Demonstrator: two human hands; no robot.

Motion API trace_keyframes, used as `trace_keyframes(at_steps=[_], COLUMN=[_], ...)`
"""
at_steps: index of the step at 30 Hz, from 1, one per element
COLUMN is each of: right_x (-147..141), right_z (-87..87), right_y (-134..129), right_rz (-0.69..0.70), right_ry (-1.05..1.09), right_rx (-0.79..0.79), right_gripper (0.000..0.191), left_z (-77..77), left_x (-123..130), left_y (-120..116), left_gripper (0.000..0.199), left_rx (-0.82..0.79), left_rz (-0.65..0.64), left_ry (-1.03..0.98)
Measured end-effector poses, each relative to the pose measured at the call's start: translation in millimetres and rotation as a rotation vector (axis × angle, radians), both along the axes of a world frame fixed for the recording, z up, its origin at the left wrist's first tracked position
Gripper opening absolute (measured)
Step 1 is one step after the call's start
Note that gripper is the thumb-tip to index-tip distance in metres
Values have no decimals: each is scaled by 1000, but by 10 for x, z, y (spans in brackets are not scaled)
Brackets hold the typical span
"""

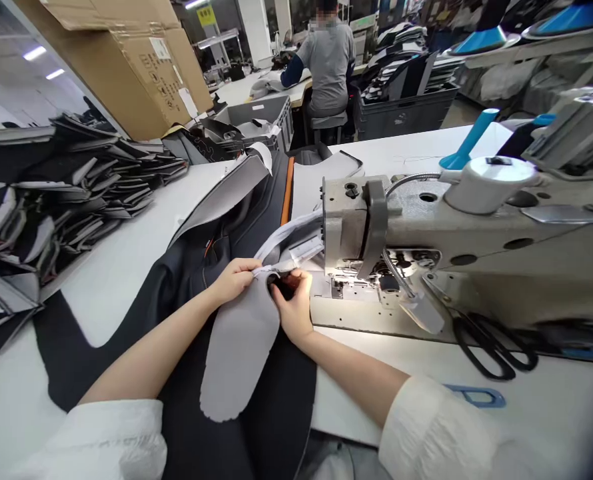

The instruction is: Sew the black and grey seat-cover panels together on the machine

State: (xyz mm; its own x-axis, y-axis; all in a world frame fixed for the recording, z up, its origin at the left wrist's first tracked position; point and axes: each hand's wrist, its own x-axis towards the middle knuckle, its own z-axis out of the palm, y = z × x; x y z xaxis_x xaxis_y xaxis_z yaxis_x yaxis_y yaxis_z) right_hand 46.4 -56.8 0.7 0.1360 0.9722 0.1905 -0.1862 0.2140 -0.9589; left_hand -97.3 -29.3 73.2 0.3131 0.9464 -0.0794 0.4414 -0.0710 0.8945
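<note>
A grey fabric panel (241, 353) with a rounded lower end hangs between my hands, joined at its top to dark fabric (151, 320) spread over the table. My left hand (235, 279) pinches the panel's upper edge, where a pale strip (289, 230) curves up towards the sewing machine (349, 227). My right hand (295, 305) grips the edge of a dark opening in the piece, thumb in front, just left of the needle area. An orange strip (287, 190) runs along the dark fabric behind the hands.
Black-handled scissors (494, 347) and a blue tool (476, 395) lie at the right. Stacked fabric pieces (81, 187) fill the left side. Behind stand a cardboard box (141, 73), a grey crate (261, 113) and a thread cone (469, 140). A seated person (329, 67) faces away.
</note>
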Motion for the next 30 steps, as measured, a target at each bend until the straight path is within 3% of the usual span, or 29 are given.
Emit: trace_keyframes(at_steps=[3, 9, 14, 16, 18, 21, 24, 27, 30], right_x=[-55, -21, 40, 22, -31, -140, -226, -270, -286], right_z=[-16, -21, -2, 56, 139, 261, 328, 324, 288], right_y=[151, 196, 138, 119, 117, 168, 242, 266, 248], right_rz=[-77, 84, 511, 692, 803, 846, 810, 706, 616], right_ry=[-83, -324, -423, -468, -489, -549, -641, -676, -681], right_rx=[4, 235, 393, 407, 374, 255, 161, 112, 75], right_gripper=[40, 12, 8, 12, 16, 20, 25, 24, 23], left_z=[43, 293, 454, 420, 335, 194, 135, 109, 12], left_x=[-146, -248, -534, -715, -863, -950, -869, -658, -420], left_y=[-39, -314, -419, -386, -336, -315, -477, -835, -1190], left_gripper=[6, 6, 12, 22, 31, 35, 30, 27, 53], left_rx=[7, 30, -143, -209, -214, -51, 369, 727, 735], left_rz=[91, 99, -126, -182, -147, -57, 88, 227, 231], left_ry=[2, 215, 306, 319, 379, 608, 957, 1171, 1235])
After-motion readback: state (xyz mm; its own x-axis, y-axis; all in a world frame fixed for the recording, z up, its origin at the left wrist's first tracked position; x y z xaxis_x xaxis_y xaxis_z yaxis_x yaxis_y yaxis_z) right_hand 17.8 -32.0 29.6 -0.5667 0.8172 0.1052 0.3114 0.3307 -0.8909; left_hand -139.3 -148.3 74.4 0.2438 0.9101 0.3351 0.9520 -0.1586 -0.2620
